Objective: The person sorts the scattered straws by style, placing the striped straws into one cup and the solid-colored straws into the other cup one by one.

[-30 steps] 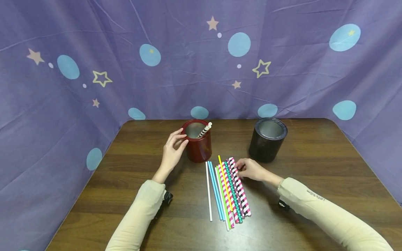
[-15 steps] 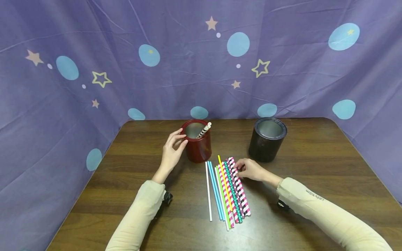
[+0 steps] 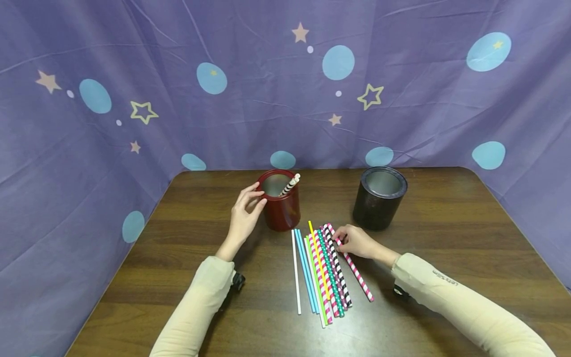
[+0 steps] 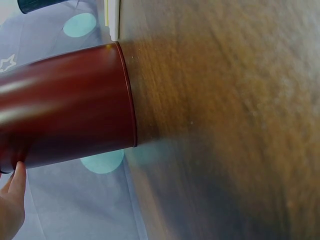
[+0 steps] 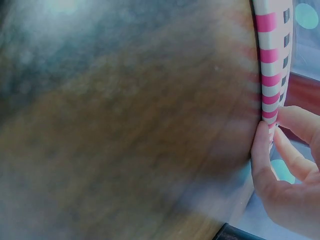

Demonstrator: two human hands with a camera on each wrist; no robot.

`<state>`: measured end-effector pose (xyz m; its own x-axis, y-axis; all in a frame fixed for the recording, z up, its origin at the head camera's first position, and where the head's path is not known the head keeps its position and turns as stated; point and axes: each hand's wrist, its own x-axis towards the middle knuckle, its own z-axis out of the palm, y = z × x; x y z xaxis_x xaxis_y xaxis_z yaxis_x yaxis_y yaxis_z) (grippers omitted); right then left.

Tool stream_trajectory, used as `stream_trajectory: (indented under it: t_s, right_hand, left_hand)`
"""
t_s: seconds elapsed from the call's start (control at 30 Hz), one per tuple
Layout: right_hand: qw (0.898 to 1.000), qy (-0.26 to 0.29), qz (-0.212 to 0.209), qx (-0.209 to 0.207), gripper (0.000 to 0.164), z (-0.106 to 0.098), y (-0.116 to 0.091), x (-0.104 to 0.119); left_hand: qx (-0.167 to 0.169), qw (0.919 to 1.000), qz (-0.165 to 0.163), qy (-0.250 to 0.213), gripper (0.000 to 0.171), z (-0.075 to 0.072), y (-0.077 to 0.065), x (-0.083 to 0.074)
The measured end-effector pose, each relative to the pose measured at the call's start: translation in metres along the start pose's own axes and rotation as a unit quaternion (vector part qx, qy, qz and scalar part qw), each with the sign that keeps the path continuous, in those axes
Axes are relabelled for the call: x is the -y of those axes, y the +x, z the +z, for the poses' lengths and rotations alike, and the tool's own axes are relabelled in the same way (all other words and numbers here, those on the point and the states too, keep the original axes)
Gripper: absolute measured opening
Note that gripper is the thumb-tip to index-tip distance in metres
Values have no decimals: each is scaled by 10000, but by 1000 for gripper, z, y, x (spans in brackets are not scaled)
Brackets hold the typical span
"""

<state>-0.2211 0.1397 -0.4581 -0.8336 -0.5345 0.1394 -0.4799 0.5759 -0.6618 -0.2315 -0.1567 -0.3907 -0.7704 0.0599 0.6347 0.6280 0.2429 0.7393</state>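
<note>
The right hand (image 3: 356, 242) pinches a pink-and-white striped straw (image 3: 355, 270) at the three o'clock edge of the row of straws (image 3: 329, 267), seemingly singling it out, which would next call for a clean lift, while the left hand (image 3: 242, 218), fingers relaxed, touches the red canister (image 3: 283, 213) toward eleven o'clock.

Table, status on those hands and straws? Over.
Left hand touching red cylindrical can. Right hand pinching pink-and-white striped straw. No other straw lying across it.
</note>
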Motion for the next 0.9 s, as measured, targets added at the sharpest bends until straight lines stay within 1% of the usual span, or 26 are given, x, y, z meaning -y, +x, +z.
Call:
stream_trajectory:
  t_s: [0.17,0.4,0.9]
  right_hand:
    - [10000,2,37,5,21,0,1,0]
    - [9999,155,37,-68,21,0,1,1]
    - [9973,464,453,-337,21,3,0,2]
  left_hand:
    - [-15,10000,6,-53,19,0,0,-1]
    - [6,10000,-66,-3,19,0,0,-1]
    - [-10,10000,-33,-15,19,0,0,-1]
